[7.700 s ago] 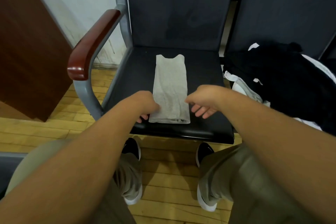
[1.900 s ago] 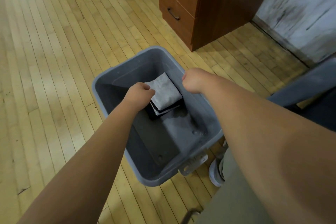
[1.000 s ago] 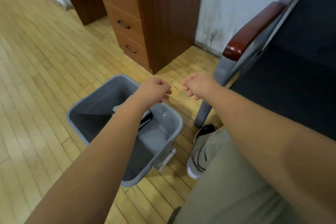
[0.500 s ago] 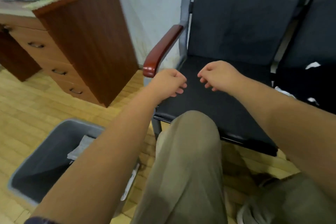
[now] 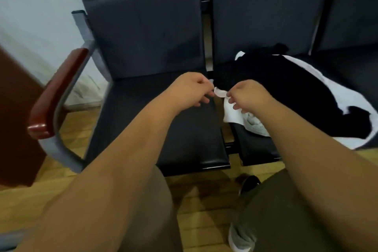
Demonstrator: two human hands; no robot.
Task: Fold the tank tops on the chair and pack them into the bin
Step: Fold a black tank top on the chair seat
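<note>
A pile of black, white and grey tank tops [image 5: 296,92] lies on the right-hand dark seat. A white tank top [image 5: 232,111] sticks out at the pile's left edge. My left hand [image 5: 193,92] and my right hand [image 5: 246,96] meet at the gap between the two seats, each pinching an end of the white top's strap [image 5: 219,92]. The left-hand seat [image 5: 163,120] is bare. The bin is out of view.
A red-brown armrest [image 5: 55,92] on a grey metal frame borders the left seat. A dark wooden cabinet [image 5: 14,120] stands at far left against the white wall. My knees and shoes are over the wooden floor [image 5: 204,206] below.
The folded grey top went into the bin. My view swung from the bin back to the chairs, and both empty hands moved right to the pile and took hold of the white top's strap.
</note>
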